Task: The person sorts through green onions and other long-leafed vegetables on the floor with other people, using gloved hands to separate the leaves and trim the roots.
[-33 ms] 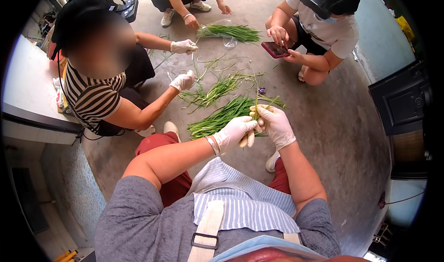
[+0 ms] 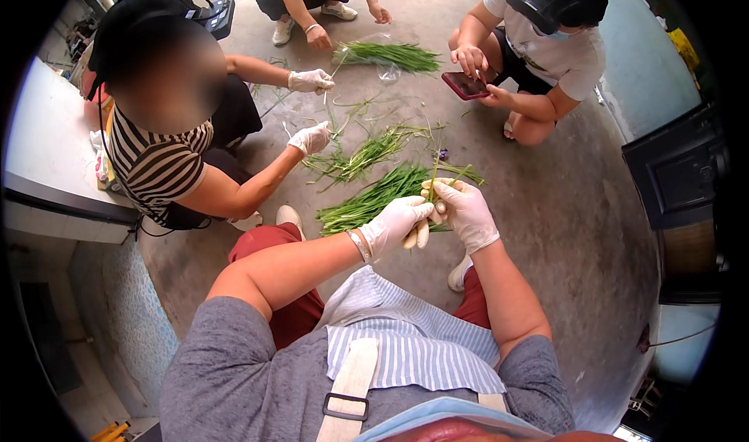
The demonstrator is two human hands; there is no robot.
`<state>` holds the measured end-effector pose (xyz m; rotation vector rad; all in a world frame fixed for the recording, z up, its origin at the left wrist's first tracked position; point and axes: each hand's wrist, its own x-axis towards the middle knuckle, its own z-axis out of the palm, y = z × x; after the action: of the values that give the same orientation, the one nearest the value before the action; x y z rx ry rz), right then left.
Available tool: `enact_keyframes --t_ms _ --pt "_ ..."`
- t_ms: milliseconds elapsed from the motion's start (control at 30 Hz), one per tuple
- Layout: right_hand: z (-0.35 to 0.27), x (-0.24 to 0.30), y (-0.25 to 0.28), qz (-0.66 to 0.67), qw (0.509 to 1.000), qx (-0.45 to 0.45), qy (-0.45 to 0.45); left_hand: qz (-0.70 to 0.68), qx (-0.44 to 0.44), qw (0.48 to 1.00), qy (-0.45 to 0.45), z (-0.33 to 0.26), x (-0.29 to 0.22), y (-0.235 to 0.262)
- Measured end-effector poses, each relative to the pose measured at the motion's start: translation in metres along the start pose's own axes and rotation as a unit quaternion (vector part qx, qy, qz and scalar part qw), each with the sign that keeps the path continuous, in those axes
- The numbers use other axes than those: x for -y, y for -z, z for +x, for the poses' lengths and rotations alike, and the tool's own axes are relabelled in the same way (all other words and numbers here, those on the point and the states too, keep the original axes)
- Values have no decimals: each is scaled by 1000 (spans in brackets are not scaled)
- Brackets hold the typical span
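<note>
In white gloves, my left hand (image 2: 396, 225) and my right hand (image 2: 468, 214) meet in front of me, fingers closed. Between their fingertips they pinch thin green garlic chive stems (image 2: 434, 178), one of which points upward. Just beyond my hands, a pile of garlic chives (image 2: 374, 198) lies on the floor, its near right part hidden by my gloves. Looser, paler stems (image 2: 373, 152) spread behind that pile. A small purple object (image 2: 442, 154) rests beyond my right hand, too small to make out.
At the left, a gloved co-worker (image 2: 164, 153) holds thin strands over scattered stems. Another person crouches behind a chive bundle (image 2: 394, 55) on clear plastic. At the right, a crouching person (image 2: 546, 52) holds a phone (image 2: 465, 85). A dark cabinet door (image 2: 677, 165) stands along the right wall.
</note>
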<state>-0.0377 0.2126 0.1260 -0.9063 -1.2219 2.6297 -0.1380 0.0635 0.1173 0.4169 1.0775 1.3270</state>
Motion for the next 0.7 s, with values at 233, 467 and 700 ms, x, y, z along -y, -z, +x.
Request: enact_keyframes --t_ms 233,467,700 --pt "-1 -5 -3 -21 1000 10 9 -1 7 999 37 -9 -4 -1" --pt "1 0 -1 46 997 65 20 -7 37 999 2 -5 -10 3" --pt "7 -3 14 78 994 62 34 -94 109 989 -25 -1 -15 15"
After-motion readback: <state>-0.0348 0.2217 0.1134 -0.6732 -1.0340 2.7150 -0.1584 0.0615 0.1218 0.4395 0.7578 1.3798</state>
